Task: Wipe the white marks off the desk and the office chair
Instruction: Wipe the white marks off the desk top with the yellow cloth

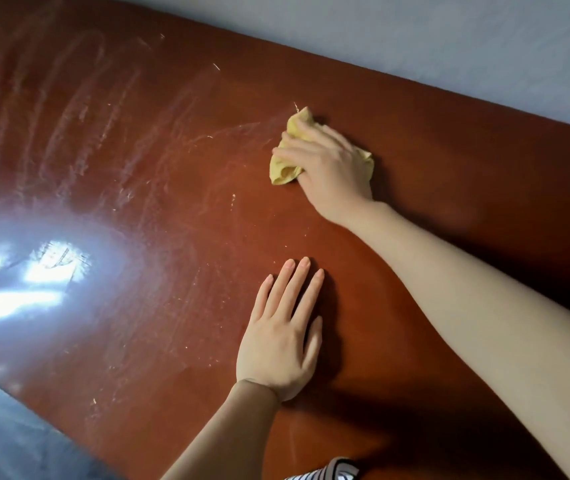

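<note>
pressing our right hand [328, 168], fingers curled round a bunched yellow cloth [282, 171], onto the desk [415, 109] near its far edge | left hand [280, 341] flat, fingers straight, palm down on the wood nearer us | white marks [51, 116] smear the left half; right side looks clean, we judge the desk about half done | office chair not in view

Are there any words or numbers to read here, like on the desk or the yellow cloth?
None can be read.
The white marks on the desk are smeared streaks, not letters I can make out.
The yellow cloth under the right hand is plain.
</note>
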Tool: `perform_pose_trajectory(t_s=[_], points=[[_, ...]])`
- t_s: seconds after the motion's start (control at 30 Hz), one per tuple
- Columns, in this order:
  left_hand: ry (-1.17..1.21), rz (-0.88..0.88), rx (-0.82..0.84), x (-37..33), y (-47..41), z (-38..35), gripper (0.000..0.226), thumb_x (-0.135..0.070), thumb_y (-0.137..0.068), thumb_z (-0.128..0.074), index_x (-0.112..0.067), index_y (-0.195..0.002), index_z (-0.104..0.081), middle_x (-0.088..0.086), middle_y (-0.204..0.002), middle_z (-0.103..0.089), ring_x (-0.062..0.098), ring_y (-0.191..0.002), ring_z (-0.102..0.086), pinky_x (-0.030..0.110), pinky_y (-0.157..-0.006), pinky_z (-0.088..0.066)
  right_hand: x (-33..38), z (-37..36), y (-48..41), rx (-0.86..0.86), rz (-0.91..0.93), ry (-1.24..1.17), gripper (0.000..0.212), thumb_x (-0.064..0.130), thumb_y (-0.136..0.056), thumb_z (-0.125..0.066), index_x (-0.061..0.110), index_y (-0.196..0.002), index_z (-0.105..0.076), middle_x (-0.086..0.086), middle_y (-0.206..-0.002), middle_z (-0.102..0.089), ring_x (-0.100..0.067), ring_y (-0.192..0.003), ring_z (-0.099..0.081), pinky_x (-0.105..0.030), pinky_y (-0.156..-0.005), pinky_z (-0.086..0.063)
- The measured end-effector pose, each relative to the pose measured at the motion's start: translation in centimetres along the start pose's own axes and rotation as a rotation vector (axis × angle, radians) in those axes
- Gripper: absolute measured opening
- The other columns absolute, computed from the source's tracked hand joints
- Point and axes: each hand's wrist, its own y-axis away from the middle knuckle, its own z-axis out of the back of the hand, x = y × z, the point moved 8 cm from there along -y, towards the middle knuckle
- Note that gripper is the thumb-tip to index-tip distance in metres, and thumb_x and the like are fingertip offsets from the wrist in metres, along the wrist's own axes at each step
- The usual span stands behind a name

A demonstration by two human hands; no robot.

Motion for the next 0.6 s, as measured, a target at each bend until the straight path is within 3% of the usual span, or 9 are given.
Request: perform_pose_trajectory(t_s=[0.13,0.33,0.5,0.6], points=[[-0.012,-0.003,-0.003,-0.1,0.0,0.1,0.055,-0.034,-0.097,-0.030,-0.021,-0.150,-0.023,0.000,-0.156,-0.018,0.017,-0.146,-0.007,0.033,-0.119,0.000,2.3,-0.4,4.0,0.063,0.081,-0.092,0.046,0.001,-0.089,-0.051,0.024,-0.128,-0.058,0.006,-0.137,-0.052,-0.012,-0.139,-0.030,-0.030,-0.117,-0.015],[-0.016,0.002,-0.013,-0.2,0.2,0.1,0.053,-0.035,-0.097,-0.028,-0.019,-0.148,-0.027,0.003,-0.154,-0.024,0.020,-0.145,-0.012,0.035,-0.119,-0.003,1.8,1.6,12.2,-0.003,0.015,-0.060,0.044,0.000,-0.087,-0.057,0.019,-0.126,-0.061,0.001,-0.133,-0.057,-0.018,-0.137,-0.035,-0.041,-0.114,-0.026],[0.008,-0.009,-0.024,-0.4,0.1,0.2,0.054,-0.036,-0.097,-0.026,-0.022,-0.149,-0.025,-0.002,-0.156,-0.017,0.016,-0.146,-0.007,0.033,-0.119,0.000,-2.1,4.7,18.9,-0.126,-0.116,0.080,0.045,-0.002,-0.080,-0.064,0.014,-0.123,-0.064,-0.005,-0.129,-0.059,-0.025,-0.132,-0.042,-0.048,-0.110,-0.032],[0.014,-0.015,-0.029,-0.6,0.1,0.3,0.054,-0.035,-0.096,-0.027,-0.020,-0.149,-0.027,-0.001,-0.155,-0.019,0.016,-0.146,-0.009,0.034,-0.119,-0.001,-6.2,6.9,21.3,-0.211,-0.284,0.114,0.044,-0.003,-0.082,-0.062,0.012,-0.123,-0.063,-0.006,-0.129,-0.059,-0.027,-0.133,-0.041,-0.053,-0.108,-0.033]])
